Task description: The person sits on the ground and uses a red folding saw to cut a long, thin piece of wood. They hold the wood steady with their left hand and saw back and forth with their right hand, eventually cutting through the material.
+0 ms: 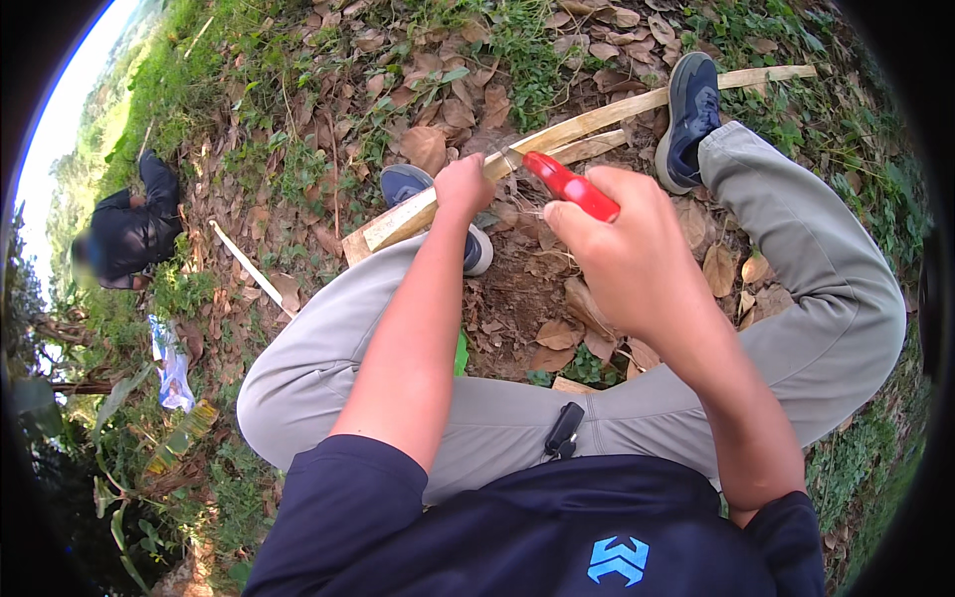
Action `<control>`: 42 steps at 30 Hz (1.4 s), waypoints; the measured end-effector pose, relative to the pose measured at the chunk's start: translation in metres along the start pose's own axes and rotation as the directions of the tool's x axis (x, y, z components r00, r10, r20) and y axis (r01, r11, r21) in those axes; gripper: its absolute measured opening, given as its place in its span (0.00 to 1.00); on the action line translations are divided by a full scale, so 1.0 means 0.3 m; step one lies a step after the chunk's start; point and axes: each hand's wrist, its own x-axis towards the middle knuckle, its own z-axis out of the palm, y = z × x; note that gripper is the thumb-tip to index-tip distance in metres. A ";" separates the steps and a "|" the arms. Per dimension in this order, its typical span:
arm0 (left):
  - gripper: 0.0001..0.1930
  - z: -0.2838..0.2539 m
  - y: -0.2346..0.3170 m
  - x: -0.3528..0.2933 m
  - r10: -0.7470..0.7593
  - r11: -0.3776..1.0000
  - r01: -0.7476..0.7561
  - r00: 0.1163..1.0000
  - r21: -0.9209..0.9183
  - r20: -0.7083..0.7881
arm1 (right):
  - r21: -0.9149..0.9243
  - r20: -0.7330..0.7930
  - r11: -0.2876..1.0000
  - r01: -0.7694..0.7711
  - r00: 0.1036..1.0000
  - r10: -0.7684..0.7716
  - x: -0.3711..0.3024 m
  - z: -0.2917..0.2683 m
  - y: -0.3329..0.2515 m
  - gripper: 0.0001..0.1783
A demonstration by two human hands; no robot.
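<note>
- In the right grip, a red-handled tool, with fingers wrapped around the handle and thumb pressed along the near end.
- Tool tip pointing up and left, right at the long wooden strip and just beside the left grip; exact contact too small to tell.
- Left grip curled tight over the long wooden strip, just left of the tool tip; underside of the fingers hidden.
- At the tool tip, a thin strand, perhaps wire; cannot tell how it runs.
- Tool glossy red, with a bulged, rounded handle; working end small and partly lost against the wood.
- Long wooden strip pale yellow, rough-edged, slightly bowed in this wide view; shorter strip of similar colour close along its near side, with 2 blunt ends together at the left.
- Strips slanting from beside the left knee, across the left shoe, to the right shoe, with the far end showing beyond.
- Between the legs, open room over bare soil and dry leaves; above the strips, more leaves and low green plants.
- To either side, grey trouser legs as near edges.
</note>
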 end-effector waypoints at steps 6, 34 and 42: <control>0.13 -0.028 -0.005 0.031 0.070 0.997 -0.069 0.995 0.021 -0.074 | 0.340 -0.023 0.863 -0.373 0.914 0.405 0.130 0.052 0.131 0.17; 0.13 0.005 -0.003 0.001 0.040 0.999 -0.038 0.997 0.030 -0.072 | 0.184 0.040 0.921 -0.344 0.938 0.343 -0.134 0.018 -0.112 0.14; 0.12 0.006 0.006 -0.003 0.044 0.999 -0.041 0.994 0.035 -0.098 | 0.249 -0.134 0.924 -0.291 0.934 0.330 -0.135 0.063 0.118 0.16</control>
